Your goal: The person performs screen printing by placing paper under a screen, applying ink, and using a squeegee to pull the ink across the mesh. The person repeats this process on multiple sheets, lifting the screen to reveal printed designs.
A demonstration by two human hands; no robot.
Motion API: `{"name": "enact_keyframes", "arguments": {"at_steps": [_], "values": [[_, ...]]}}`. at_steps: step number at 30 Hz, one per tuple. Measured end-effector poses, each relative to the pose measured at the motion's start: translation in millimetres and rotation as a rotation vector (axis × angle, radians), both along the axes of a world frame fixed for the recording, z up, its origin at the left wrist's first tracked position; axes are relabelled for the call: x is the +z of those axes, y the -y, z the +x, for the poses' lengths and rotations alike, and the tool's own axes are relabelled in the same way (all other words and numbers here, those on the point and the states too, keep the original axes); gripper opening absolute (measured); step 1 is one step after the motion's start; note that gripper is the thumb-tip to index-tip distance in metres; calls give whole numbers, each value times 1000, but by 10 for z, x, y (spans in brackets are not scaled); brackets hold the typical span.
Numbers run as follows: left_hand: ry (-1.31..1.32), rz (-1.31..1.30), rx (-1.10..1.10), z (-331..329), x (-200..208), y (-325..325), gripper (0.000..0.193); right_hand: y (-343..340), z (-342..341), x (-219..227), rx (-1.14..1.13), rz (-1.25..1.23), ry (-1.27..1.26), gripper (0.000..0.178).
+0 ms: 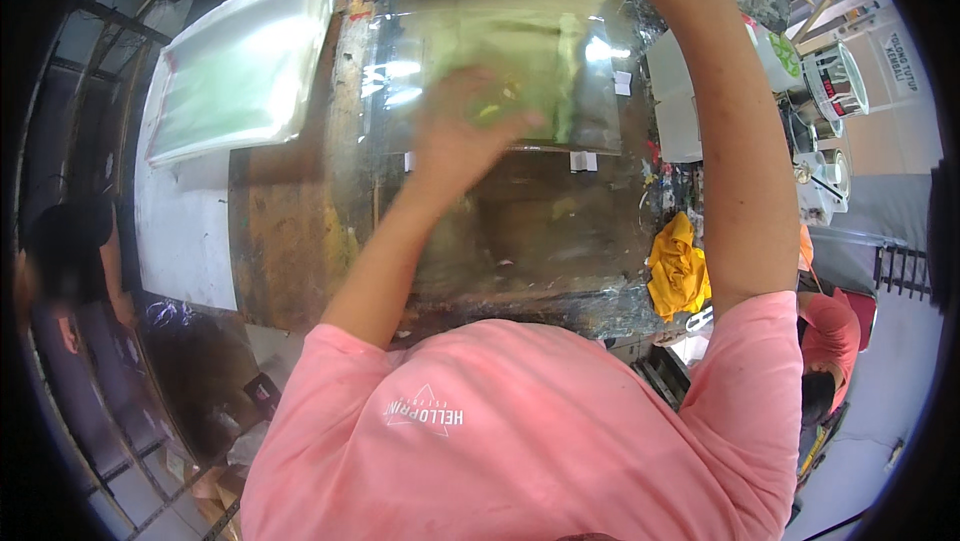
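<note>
On the worktop lies a clear plastic sheet, white tabs along its near edge; over it, the blurred left hand has its thumb spread, any hold unclear. The step looks like settling the sheet, the next move calling for light, even contact. Farther off, the right hand is out of view, its grip unknowable.

Toward half past six, white capital lettering and a triangle outline stand upside down on the pink shirt. At two o'clock, dark capitals mark the pale wall; the nearby white bucket seems to bear a label, its small print unclear.
</note>
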State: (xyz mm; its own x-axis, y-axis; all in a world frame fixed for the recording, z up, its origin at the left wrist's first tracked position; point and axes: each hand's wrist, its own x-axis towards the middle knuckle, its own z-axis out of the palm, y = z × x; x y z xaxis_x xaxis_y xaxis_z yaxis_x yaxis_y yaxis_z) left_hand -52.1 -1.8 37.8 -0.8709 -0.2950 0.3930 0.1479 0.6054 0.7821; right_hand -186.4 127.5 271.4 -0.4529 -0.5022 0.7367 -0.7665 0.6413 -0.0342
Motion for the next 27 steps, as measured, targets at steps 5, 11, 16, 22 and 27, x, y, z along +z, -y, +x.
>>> {"name": "enact_keyframes", "arguments": {"at_steps": [5, 11, 16, 22, 27], "values": [[-125, 669, -46, 189, 1061, 747, 72, -171, 331, -357, -38, 90, -41, 45], [332, 301, 25, 639, 483, 699, 100, -511, 639, -1144, 198, 431, 473, 32], [276, -420, 262, 875, -394, 718, 107, -602, 833, -1798, 252, 303, 718, 33], [336, -366, 213, 864, -403, 689, 103, -539, 1098, -2163, 95, 391, 575, 34], [289, -387, 220, 904, -383, 698, 100, -347, 661, -2336, 120, 351, 460, 34]]}}
